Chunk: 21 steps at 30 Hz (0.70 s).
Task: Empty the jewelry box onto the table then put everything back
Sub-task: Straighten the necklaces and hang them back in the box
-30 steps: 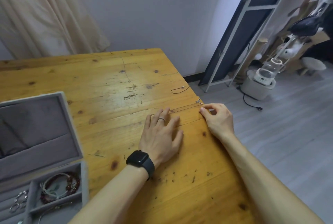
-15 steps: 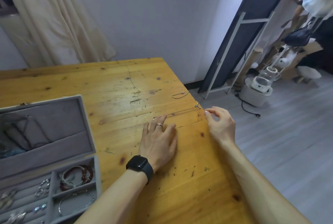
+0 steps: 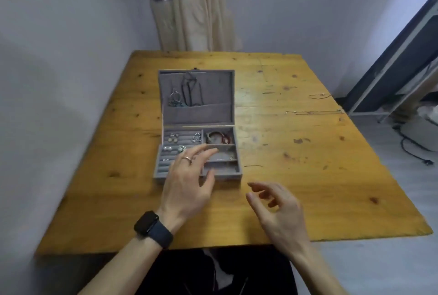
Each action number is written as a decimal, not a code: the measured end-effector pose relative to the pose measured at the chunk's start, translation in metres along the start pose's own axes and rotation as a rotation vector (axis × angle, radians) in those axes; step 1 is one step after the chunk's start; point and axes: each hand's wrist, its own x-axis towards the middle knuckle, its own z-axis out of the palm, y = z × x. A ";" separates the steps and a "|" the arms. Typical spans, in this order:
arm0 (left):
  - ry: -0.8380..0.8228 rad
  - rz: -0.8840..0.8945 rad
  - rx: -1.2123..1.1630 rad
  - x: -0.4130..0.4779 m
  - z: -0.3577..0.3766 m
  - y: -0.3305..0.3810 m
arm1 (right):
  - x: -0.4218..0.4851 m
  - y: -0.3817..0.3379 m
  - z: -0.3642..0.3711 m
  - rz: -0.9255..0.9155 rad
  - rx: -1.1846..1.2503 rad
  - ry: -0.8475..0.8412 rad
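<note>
Your left hand [image 3: 189, 183] is spread over the front of the jewelry box [image 3: 213, 114], fingers relaxed and gripping nothing (whether the fingertips touch the felt, I cannot tell). It wears a ring [image 3: 187, 158], and a dark watch [image 3: 151, 227] sits on that wrist. Your right hand [image 3: 282, 214] hangs above the table [image 3: 308, 176] just right of the box's front corner, fingers loosely curled and holding nothing.

The box stands open on the left half of the table, its lid laid back flat. Necklaces [image 3: 187, 93] hang into the lid's pocket, earrings [image 3: 174, 139] sit in the padded rows on the left, and bracelets [image 3: 216, 138] lie in the far right compartment. Well apart from the box, near the table's right edge, a thin chain [image 3: 312, 112] lies stretched out, with a dark cord [image 3: 320, 96] just beyond it.
</note>
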 end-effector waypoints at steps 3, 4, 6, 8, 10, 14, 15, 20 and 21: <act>0.097 -0.119 0.016 -0.042 -0.023 -0.041 | -0.023 -0.019 0.037 -0.066 -0.036 -0.141; 0.116 -0.154 0.051 -0.054 -0.027 -0.052 | -0.027 -0.024 0.047 -0.094 -0.062 -0.184; 0.140 -0.230 0.106 -0.072 -0.033 -0.070 | -0.031 -0.033 0.061 -0.151 -0.148 -0.243; 0.139 -0.298 0.127 -0.083 -0.037 -0.078 | -0.030 -0.039 0.070 -0.186 -0.239 -0.261; 0.118 -0.322 0.170 -0.086 -0.039 -0.080 | -0.027 -0.046 0.077 -0.199 -0.288 -0.270; 0.073 -0.293 0.295 -0.087 -0.037 -0.078 | -0.028 -0.056 0.090 -0.253 -0.230 -0.337; 0.077 -0.289 0.306 -0.087 -0.036 -0.078 | -0.029 -0.058 0.093 -0.255 -0.204 -0.356; 0.070 -0.291 0.325 -0.088 -0.035 -0.080 | -0.032 -0.065 0.108 -0.270 -0.199 -0.359; 0.066 -0.292 0.329 -0.088 -0.036 -0.079 | -0.032 -0.066 0.110 -0.295 -0.232 -0.346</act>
